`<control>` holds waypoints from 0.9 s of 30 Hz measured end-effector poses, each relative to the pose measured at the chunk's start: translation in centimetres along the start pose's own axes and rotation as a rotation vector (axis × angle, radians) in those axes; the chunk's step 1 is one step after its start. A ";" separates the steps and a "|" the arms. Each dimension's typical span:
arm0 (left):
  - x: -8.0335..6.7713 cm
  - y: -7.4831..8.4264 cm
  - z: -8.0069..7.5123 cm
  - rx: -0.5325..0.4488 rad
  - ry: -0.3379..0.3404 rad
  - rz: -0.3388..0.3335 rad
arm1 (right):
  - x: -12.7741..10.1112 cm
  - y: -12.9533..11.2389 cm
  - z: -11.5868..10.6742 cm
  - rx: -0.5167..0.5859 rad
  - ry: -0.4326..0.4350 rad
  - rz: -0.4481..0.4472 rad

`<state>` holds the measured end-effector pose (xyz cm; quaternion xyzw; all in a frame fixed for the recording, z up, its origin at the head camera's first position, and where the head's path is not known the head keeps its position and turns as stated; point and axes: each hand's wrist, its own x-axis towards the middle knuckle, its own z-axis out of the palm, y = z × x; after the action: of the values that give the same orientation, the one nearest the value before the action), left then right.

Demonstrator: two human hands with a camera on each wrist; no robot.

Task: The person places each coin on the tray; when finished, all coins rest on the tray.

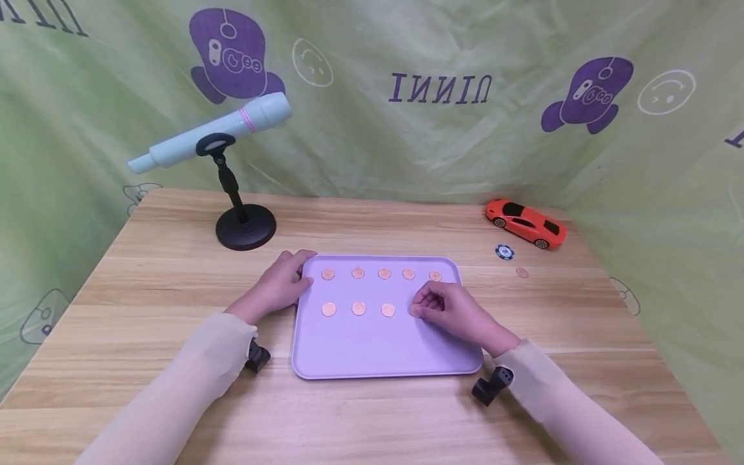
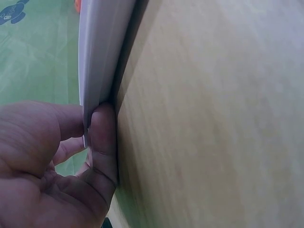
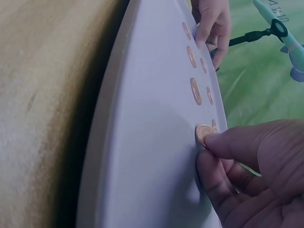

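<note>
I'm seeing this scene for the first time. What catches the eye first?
A lilac tray at the table's middle holds two rows of copper coins. The right hand pinches a coin in the near row, and the left hand holds the tray's far left corner. An orange toy car sits far right.

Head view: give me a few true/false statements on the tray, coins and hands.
1. The right hand pinches a coin on the purple tray. True.
2. The left hand rests flat on the table, away from the tray. False: it grips the tray's far left corner.
3. The back row on the tray holds five coins. True.
4. The orange toy car sits on the tray. False: it stands on the table, beyond the tray to the right.
5. A loose coin lies on the table near the blue chip. True.
</note>
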<state>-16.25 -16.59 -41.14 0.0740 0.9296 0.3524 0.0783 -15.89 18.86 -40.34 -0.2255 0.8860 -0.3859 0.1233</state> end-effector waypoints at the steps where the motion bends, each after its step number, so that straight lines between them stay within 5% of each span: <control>1: 0.0 0.0 0.0 -0.001 -0.002 -0.001 | 0.0 0.0 0.1 -0.004 0.007 0.000; 27: -0.1 0.0 0.0 0.000 0.001 -0.003 | 0.3 -0.5 0.6 -0.092 0.000 0.002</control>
<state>-16.17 -16.56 -41.13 0.0723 0.9298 0.3523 0.0783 -15.78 18.04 -40.36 -0.2300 0.9031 -0.3445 0.1132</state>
